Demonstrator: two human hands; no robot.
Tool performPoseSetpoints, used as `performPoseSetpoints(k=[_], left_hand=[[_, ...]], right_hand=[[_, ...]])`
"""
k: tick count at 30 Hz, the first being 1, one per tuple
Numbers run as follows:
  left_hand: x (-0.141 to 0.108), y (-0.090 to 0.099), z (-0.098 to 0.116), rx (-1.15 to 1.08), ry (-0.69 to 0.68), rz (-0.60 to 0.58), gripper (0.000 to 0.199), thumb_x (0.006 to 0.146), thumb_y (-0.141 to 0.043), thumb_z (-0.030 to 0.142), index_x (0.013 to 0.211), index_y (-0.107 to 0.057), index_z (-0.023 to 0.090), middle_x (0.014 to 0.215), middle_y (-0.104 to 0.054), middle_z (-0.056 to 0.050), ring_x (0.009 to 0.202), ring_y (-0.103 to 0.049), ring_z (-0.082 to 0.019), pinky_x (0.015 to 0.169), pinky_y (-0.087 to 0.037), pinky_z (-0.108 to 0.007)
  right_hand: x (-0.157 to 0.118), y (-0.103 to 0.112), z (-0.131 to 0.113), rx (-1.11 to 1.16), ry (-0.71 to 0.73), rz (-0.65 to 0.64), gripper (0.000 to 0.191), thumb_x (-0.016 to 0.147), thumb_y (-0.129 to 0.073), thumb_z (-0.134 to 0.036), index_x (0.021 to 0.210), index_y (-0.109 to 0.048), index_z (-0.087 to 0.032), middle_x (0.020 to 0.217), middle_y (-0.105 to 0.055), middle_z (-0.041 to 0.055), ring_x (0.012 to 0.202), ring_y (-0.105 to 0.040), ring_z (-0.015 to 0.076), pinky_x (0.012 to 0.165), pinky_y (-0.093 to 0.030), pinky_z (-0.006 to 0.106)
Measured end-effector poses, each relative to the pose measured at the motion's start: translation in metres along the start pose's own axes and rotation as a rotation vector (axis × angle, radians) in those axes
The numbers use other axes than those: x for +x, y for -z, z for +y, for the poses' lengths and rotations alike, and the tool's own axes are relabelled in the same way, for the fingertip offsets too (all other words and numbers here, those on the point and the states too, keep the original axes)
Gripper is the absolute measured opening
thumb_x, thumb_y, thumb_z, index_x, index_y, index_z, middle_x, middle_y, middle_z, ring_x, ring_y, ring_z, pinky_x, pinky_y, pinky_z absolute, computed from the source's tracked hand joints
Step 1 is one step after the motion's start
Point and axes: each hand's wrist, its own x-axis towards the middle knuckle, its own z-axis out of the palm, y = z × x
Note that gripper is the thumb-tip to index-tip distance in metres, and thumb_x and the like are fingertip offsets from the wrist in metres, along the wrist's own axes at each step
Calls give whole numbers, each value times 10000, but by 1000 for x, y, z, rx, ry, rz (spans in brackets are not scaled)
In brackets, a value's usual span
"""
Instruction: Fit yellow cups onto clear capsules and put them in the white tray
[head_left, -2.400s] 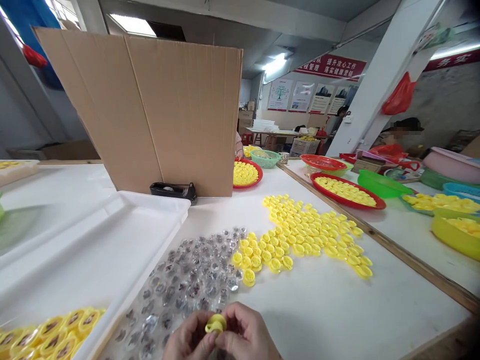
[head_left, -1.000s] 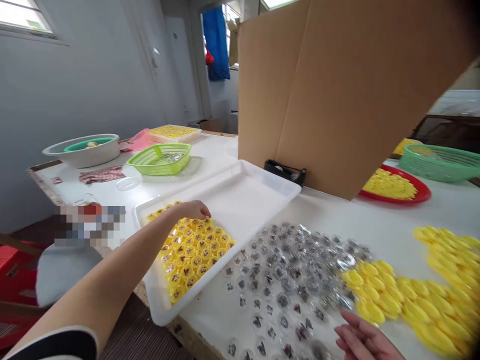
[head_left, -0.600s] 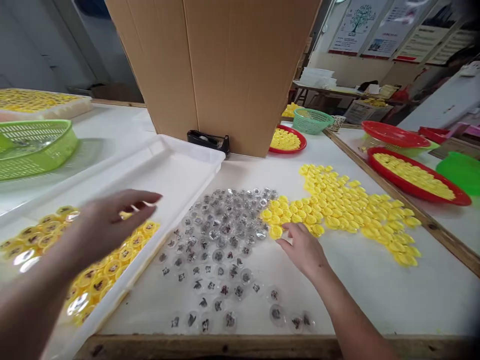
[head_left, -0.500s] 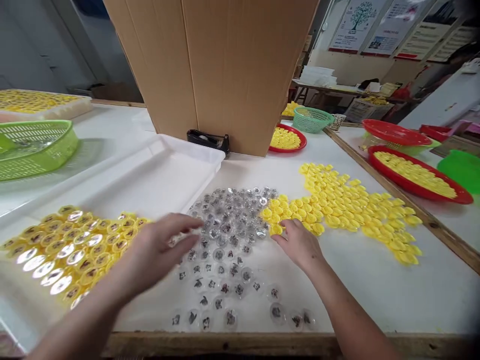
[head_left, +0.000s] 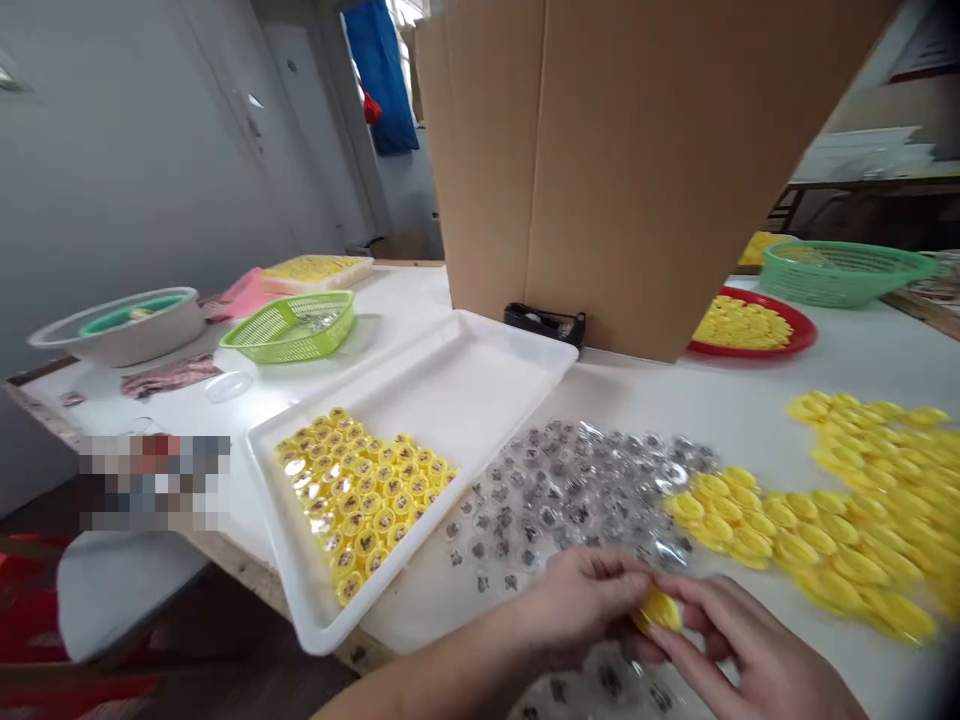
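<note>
Between the left hand [head_left: 583, 605] and right hand [head_left: 739, 640], a yellow plastic cap [head_left: 658, 610] is being pinched, the fingers [head_left: 709, 605] clamping it from both sides. It's probably light and stiff — best held by its rim — with clear plastic capsules [head_left: 570, 500] lying just beside and loose yellow caps [head_left: 825, 535] spreading rightward.

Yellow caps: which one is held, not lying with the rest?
The yellow cap pinched between the left hand and right hand; the others nearby lie in the white tray or loose pile.
</note>
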Motion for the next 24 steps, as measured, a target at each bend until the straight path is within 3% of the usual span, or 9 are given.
performPoseSetpoints(k=[3, 5, 9, 13, 18, 24], left_hand=[[-6, 9, 11, 2, -59, 126, 609, 570, -786, 534, 960, -609, 101, 763, -627, -79, 598, -605, -148, 537, -484, -220], [-6, 19, 17, 0, -101, 192, 577, 632, -770, 486, 1042, -577, 129, 791, -639, -71, 635, -626, -162, 537, -489, -211], [-2, 32, 23, 13, -181, 276, 497, 684, -743, 473, 1024, -579, 150, 804, -638, -50, 651, -636, -156, 551, -506, -202], [-3, 31, 22, 42, -194, 287, 425, 710, -731, 460, 954, -600, 136, 803, -643, -62, 653, -645, -175, 543, -509, -212], [-5, 30, 19, 52, -186, 275, 462, 751, -687, 488, 1015, -617, 115, 850, -656, -98, 705, -651, -183, 601, -518, -228], [-7, 28, 16, 76, -133, 259, 440, 753, -695, 424, 1048, -617, 108, 865, -664, -112, 723, -648, -185, 617, -520, -228]], right_hand=[[11, 10, -10, 36, -157, 6, 213, 872, -565, -347, 1069, -564, -267, 829, -618, 3, 689, -606, 154, 580, -515, 235], [10, 14, 0, 22, -229, 64, 107, 885, -524, -283, 957, -585, -232, 853, -627, 19, 749, -606, 170, 657, -496, 276], [-4, 12, 19, -74, -280, -14, 121, 851, -487, -179, 781, -581, -207, 771, -597, 19, 726, -577, 187, 666, -445, 313], [-5, 0, 11, -72, -272, -86, 152, 856, -475, -144, 798, -602, -203, 778, -575, 23, 716, -582, 179, 666, -447, 300], [15, -17, 2, -91, -280, -117, 201, 872, -477, -159, 1018, -603, -214, 894, -534, 63, 769, -564, 221, 684, -443, 336], [22, -20, 7, 27, -359, -125, 106, 845, -481, -149, 803, -564, -199, 817, -538, 41, 774, -535, 217, 712, -422, 345]])
